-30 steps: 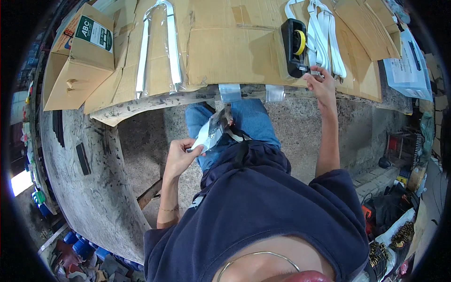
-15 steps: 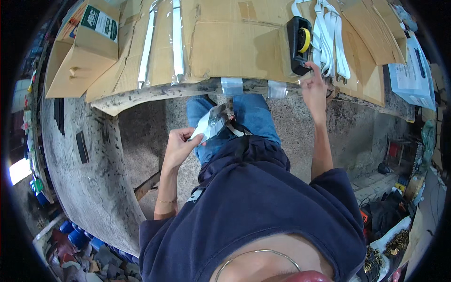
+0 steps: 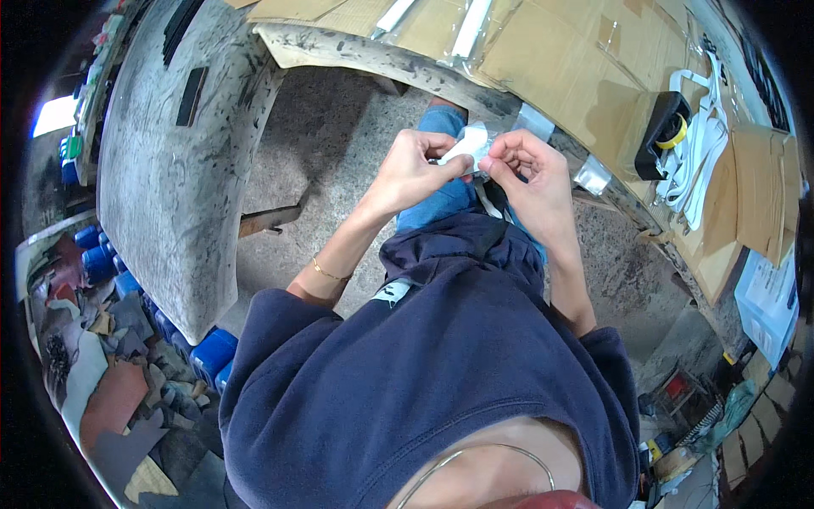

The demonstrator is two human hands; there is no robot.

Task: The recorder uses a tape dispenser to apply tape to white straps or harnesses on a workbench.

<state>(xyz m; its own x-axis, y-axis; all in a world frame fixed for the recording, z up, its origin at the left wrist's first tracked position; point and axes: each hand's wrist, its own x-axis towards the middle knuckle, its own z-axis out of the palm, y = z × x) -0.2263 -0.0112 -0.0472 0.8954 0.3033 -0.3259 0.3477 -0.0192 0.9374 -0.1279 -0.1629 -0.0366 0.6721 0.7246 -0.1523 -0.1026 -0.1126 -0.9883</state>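
Note:
My left hand (image 3: 409, 176) grips a small clear plastic bag (image 3: 471, 142) with something white in it, held over my lap. Close beside it, my right hand (image 3: 536, 180) has its thumb and forefinger pinched together at the bag's right edge. Whatever sits between those right fingertips is too small to make out. Farther right on the cardboard-covered table stands a black tape dispenser (image 3: 655, 140) with a yellow core. Next to the dispenser lies a bundle of white straps (image 3: 699, 153). Two clear pieces, a plastic flap (image 3: 534, 122) and a shiny one (image 3: 592, 176), hang at the table's near edge.
Cardboard (image 3: 560, 55) covers the table ahead, where white straps in clear sleeves (image 3: 471, 27) lie at the far side. A grey worktable (image 3: 174, 191) stands left, with a dark strip (image 3: 192, 97) on it. Blue containers (image 3: 212, 356) and scraps (image 3: 114, 399) lie lower left.
My right hand has come from the tape dispenser to the bag in my left hand. The view has turned, so the table now sits farther right.

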